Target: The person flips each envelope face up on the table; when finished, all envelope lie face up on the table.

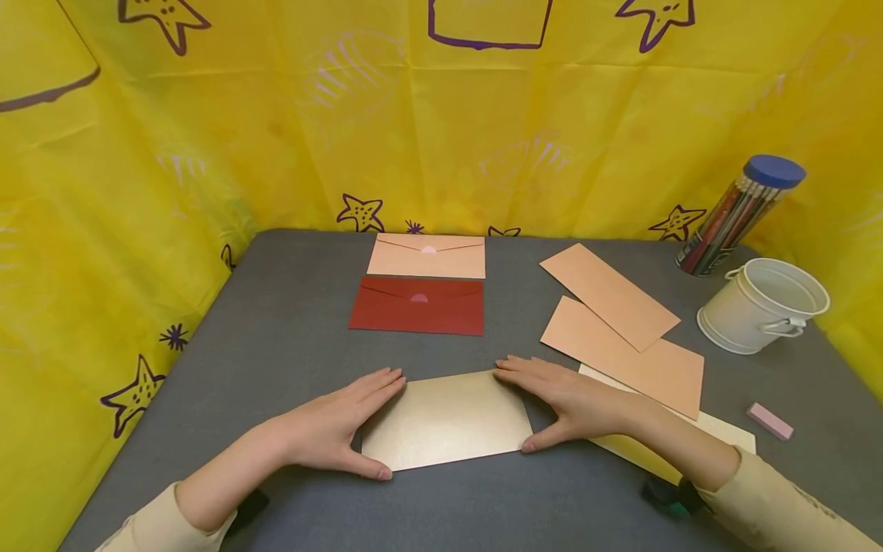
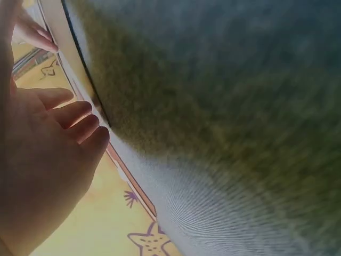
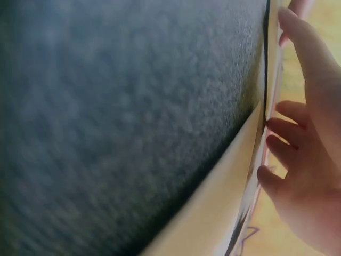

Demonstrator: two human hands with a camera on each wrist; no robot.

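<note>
At the far left we see a yellow cloth [image 1: 76, 230] with dark starfish drawn on it, hanging beside the grey table [image 1: 228, 360]. Next comes our left hand [image 1: 327, 428], spread wide with the thumb at the near corner and the fingertips at the far corner of the gold envelope's left end. To the right of its fingertips, farther back, a red envelope [image 1: 417, 314] lies just in front of a pink envelope [image 1: 426, 263], both with their flaps showing. We have the gold envelope [image 1: 448, 420] flat on the table between our hands, plain side up. Our right hand [image 1: 569, 392] is spread equally wide at its right end, thumb near and fingertips far. Beyond this hand, one peach envelope [image 1: 610, 295] overlaps another peach envelope [image 1: 641, 366], which partly covers a pale yellow envelope [image 1: 727, 437] under our right forearm. Farther right we find a tilted-looking tub of pencils [image 1: 738, 211], a white pail [image 1: 748, 314] and, nearer us, a pink eraser [image 1: 770, 422].
</note>
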